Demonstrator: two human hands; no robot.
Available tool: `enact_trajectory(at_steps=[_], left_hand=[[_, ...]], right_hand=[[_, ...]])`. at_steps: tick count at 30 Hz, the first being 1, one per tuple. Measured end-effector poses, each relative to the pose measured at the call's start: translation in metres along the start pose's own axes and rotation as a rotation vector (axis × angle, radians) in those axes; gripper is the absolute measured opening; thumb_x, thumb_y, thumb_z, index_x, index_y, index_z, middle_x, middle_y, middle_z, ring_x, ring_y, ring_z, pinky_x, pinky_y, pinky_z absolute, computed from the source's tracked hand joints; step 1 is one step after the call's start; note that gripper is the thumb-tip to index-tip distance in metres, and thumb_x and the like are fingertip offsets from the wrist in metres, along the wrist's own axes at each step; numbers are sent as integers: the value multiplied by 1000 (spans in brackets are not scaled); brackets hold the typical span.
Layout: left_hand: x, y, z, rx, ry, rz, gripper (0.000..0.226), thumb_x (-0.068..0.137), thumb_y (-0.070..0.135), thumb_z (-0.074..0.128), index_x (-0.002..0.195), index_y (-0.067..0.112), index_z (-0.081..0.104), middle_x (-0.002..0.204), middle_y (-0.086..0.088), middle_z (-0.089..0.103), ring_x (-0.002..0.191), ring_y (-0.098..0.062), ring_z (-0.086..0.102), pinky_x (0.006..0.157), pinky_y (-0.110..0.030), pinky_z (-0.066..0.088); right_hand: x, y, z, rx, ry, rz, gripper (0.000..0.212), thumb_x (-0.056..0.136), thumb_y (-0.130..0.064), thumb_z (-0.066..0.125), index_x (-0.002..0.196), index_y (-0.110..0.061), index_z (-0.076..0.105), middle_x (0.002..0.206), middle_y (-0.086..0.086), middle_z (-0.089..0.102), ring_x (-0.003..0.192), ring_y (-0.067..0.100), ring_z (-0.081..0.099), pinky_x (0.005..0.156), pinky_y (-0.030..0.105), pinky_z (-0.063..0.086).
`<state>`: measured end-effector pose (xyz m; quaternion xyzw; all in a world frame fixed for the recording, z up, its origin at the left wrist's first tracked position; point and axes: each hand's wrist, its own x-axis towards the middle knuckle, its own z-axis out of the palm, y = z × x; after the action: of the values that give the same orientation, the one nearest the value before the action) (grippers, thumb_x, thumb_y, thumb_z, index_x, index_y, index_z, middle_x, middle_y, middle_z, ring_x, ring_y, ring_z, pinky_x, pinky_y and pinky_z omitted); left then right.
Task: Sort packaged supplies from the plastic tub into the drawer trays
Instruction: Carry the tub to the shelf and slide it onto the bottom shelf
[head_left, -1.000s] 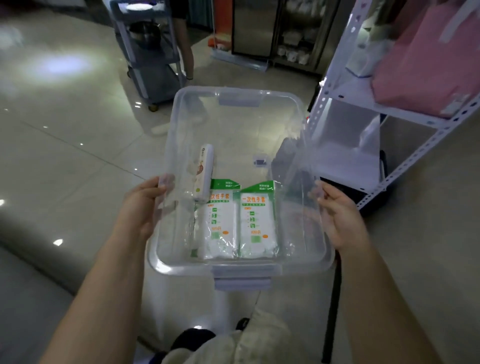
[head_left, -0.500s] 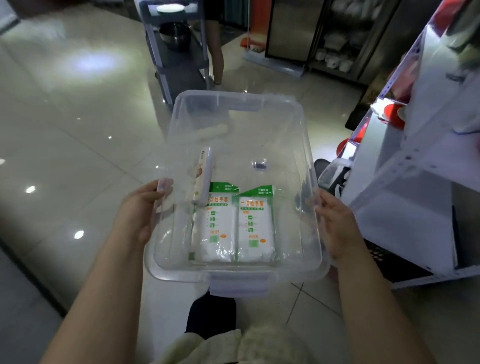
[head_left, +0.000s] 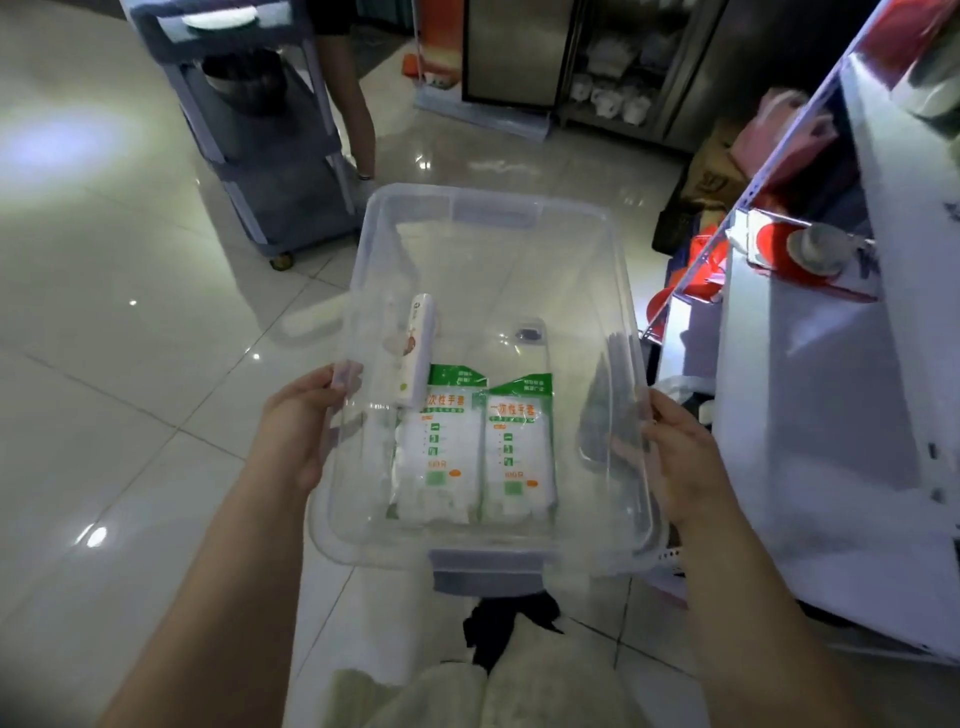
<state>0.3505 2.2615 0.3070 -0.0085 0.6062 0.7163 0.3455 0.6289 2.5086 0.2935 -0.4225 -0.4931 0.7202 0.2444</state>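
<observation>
The left hand (head_left: 298, 431) and the right hand (head_left: 680, 467) each curl round a long side rim of the clear plastic tub (head_left: 493, 200) and hold it in the air above the tiled floor (head_left: 130, 364). As all the load sits toward the tub's near edge, I judge that a tilt or a slip on the smooth rim could spill it. Inside I count two green-and-white packets, the left packet (head_left: 441, 447) and the right packet (head_left: 517, 452), side by side at the near edge. One slim white box (head_left: 415, 358) lies along the left wall, and one small dark item (head_left: 529, 332) sits mid-floor, too small to identify; no drawer trays are in view.
</observation>
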Motion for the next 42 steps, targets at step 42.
enact_trajectory(at_steps=[42], left_hand=[[714, 238, 433, 378, -717, -223, 34, 88, -6, 40, 108, 9, 64, 82, 5, 74, 71, -10, 70, 59, -23, 58]], right_hand=[[556, -203, 102, 363, 736, -184, 30, 77, 8, 57, 102, -4, 69, 93, 12, 61, 88, 23, 60, 89, 44, 51]])
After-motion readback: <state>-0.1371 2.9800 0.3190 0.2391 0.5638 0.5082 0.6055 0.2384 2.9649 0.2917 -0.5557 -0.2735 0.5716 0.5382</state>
